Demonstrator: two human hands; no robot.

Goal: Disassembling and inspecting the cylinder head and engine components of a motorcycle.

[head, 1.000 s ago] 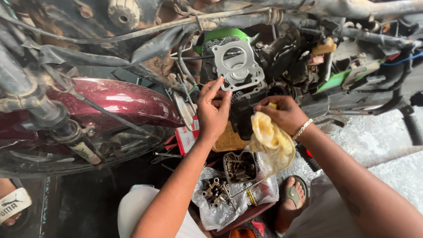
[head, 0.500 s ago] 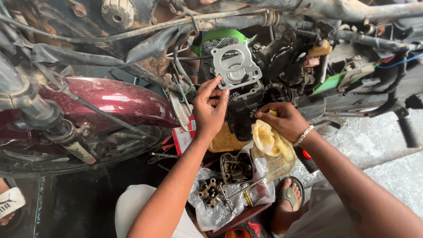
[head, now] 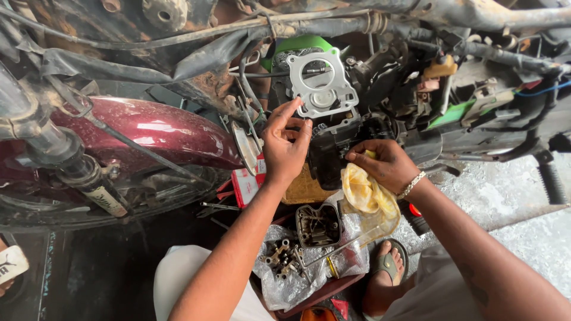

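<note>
My left hand [head: 286, 142] reaches up to the lower left corner of a silver head gasket [head: 322, 83] that sits on the motorcycle's engine cylinder [head: 333, 145]; its fingertips touch the gasket's edge. My right hand [head: 383, 163] presses a yellow cloth [head: 366, 199] against the dark engine block just below and right of the gasket. The cloth hangs down from that hand. A metal bracelet circles my right wrist.
A maroon front mudguard [head: 148, 131] and wheel fill the left. Below the hands lie a cylinder head [head: 318, 224] and small metal parts [head: 282, 258] on clear plastic sheet. A red packet [head: 247, 184] lies near the wheel. My sandalled foot [head: 386, 267] rests on grey concrete.
My left hand has stayed at the gasket's lower left edge. My right hand with the yellow cloth has slid a little left and down along the engine block.
</note>
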